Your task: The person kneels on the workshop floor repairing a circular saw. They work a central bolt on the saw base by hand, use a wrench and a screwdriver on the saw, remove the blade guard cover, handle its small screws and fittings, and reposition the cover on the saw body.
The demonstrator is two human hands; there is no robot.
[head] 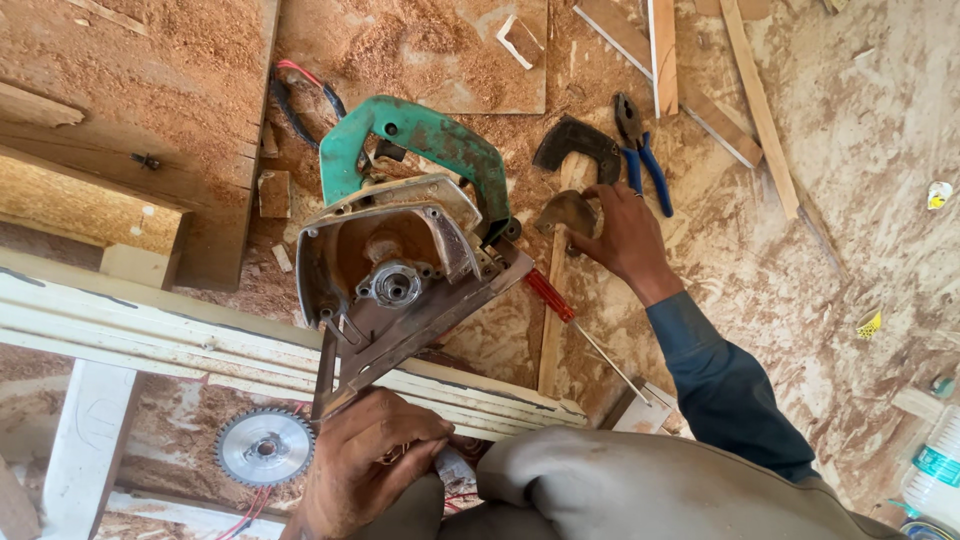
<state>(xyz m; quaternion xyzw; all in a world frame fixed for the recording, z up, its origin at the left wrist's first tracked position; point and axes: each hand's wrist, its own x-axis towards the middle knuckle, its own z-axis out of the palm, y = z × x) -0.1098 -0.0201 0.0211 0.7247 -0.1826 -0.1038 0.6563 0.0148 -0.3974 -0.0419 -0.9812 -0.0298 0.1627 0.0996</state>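
Note:
A green circular saw (410,210) lies tilted on the sawdust-covered floor, its blade off and the bare spindle (392,285) showing. My left hand (365,455) grips the lower corner of the saw's metal base plate (400,340). The loose toothed saw blade (265,447) lies flat just left of that hand. My right hand (625,235), in a blue sleeve, reaches out and closes on a curved brown metal piece (565,210) beside a hammer (575,145) with a wooden handle. A red-handled screwdriver (555,300) lies between the saw and my right forearm.
Blue-handled pliers (640,150) lie just beyond my right hand. A white wooden frame (150,335) runs under the saw. Wood strips (760,100) and offcuts lie at the top, a wooden box (130,120) at the left, a plastic bottle (935,470) at the bottom right.

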